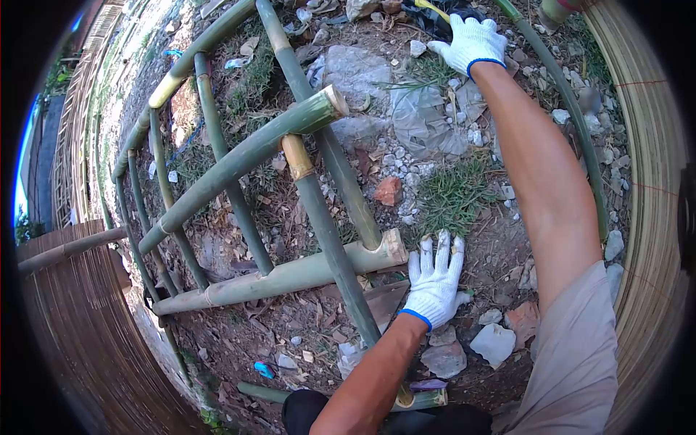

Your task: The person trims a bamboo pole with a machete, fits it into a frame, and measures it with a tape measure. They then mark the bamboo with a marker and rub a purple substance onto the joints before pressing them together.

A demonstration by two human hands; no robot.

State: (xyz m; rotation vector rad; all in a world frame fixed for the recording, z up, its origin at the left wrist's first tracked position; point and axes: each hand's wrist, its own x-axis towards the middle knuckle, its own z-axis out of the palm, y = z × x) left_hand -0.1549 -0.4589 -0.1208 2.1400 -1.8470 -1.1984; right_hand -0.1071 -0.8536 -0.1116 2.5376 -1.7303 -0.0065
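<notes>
My left hand (435, 284), in a white glove with a blue cuff, is spread with its fingers apart, just right of the cut end of a thick green bamboo pole (304, 279). Nothing is in it. Farther up, my right hand (473, 45), gloved the same way, reaches to a black plastic bag (433, 22) and a yellow handle-like object (431, 7). Its fingers are spread. A bamboo frame (239, 159) of joined green poles stands to the left of both hands, with one pole passing close to my left wrist.
Stones (494, 344), a reddish rock (388, 191) and grass (457, 192) lie on the ground. A long thin green pole (573, 101) curves along the right, beside a slatted bamboo mat (656, 181). A small blue object (264, 370) lies at the lower left.
</notes>
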